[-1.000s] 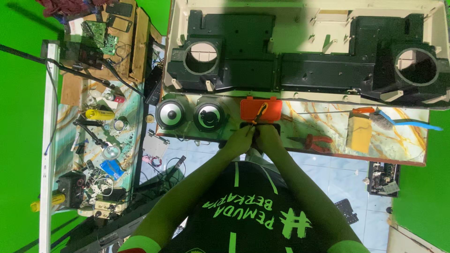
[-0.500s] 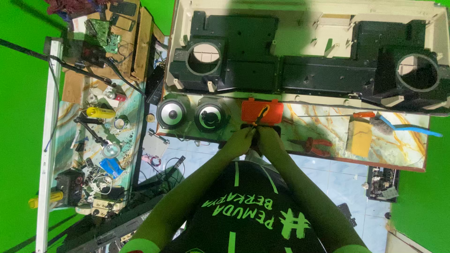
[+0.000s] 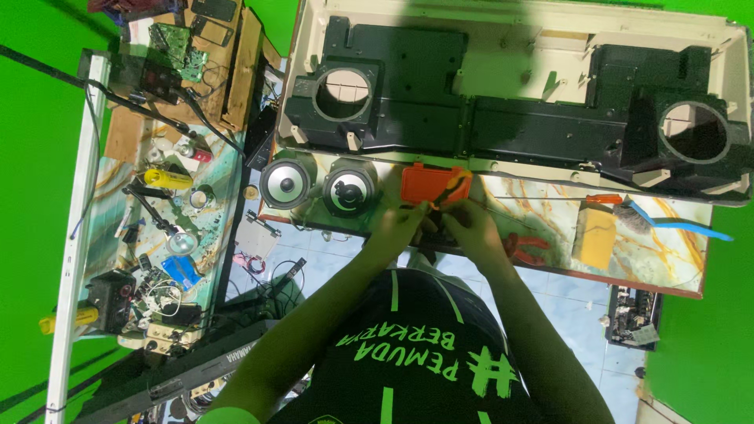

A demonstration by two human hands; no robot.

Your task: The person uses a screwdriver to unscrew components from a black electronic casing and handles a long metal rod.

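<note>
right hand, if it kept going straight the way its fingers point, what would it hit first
The right hand points up the picture, away from the body. First in that line is probably the orange box with the orange-handled tool at its edge, then the black speaker housing. Depth is hard to judge from above.

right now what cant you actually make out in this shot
- Head view: what the left hand and right hand hold between them is hidden by the fingers.
- Head view: the dark item under both hands, at the orange box, is mostly covered by them.
- Head view: small parts on the side bench are too small to identify.
- Head view: the grey device on the floor is partly hidden by the worktable.
</note>
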